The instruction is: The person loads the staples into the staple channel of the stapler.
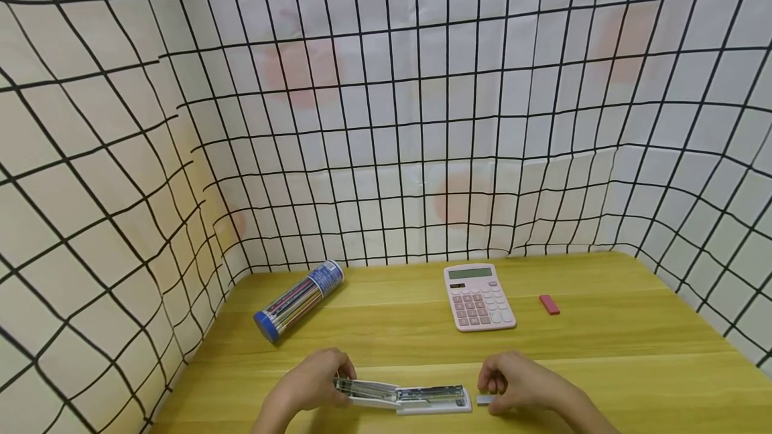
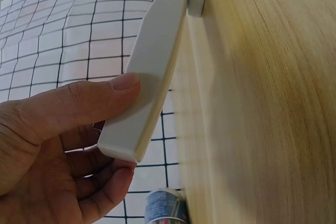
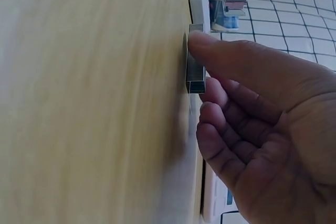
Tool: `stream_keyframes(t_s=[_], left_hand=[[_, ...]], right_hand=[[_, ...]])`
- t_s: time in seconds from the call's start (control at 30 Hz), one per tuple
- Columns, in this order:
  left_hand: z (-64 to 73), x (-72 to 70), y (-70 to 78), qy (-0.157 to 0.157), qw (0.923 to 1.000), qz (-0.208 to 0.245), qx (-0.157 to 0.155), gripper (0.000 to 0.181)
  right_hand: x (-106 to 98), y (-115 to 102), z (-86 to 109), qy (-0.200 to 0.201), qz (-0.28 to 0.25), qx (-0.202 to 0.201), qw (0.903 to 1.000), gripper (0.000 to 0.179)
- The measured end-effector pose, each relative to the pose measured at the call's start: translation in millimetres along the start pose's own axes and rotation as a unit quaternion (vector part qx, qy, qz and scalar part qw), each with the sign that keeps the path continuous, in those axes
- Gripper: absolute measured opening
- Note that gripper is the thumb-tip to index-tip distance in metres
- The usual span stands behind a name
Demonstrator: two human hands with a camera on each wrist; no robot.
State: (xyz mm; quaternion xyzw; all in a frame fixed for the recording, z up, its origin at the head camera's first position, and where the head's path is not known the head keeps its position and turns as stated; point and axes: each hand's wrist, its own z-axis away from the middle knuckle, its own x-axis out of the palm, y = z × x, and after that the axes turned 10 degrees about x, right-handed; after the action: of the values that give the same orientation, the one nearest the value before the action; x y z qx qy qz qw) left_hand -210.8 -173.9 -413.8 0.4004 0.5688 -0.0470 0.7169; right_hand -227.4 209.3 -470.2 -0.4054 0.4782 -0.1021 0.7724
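Left to right: cloth with a black grid walls the table at left, back and right. A pencil tube lies slanted, far end near the back edge. The left hand is clamped on the stapler, thumb against the white cover, fingers behind. The stapler is folded open along the near part of the table, held arm tilted up, base down on the wood. A stretch of wood separates it from the calculator, which lies toward the back edge. A narrow gap past the base's right end is a staple strip, pinched by the right hand. Farther right, a pink block, wood between it and the right cloth.
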Motion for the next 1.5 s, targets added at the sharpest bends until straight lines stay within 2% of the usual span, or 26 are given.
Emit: stream_keyframes(t_s=[1.23,1.5], left_hand=[[-1.2,0.6,-0.6,-0.002,1.0000,0.000,0.000,0.026],[-0.5,0.4,-0.1,-0.002,1.0000,-0.002,0.004,0.026]], right_hand=[[0.0,-0.9,-0.6,0.006,0.020,0.000,0.9998,0.013],[-1.5,-4.7,2.7,0.015,0.024,0.020,0.9994,0.013]])
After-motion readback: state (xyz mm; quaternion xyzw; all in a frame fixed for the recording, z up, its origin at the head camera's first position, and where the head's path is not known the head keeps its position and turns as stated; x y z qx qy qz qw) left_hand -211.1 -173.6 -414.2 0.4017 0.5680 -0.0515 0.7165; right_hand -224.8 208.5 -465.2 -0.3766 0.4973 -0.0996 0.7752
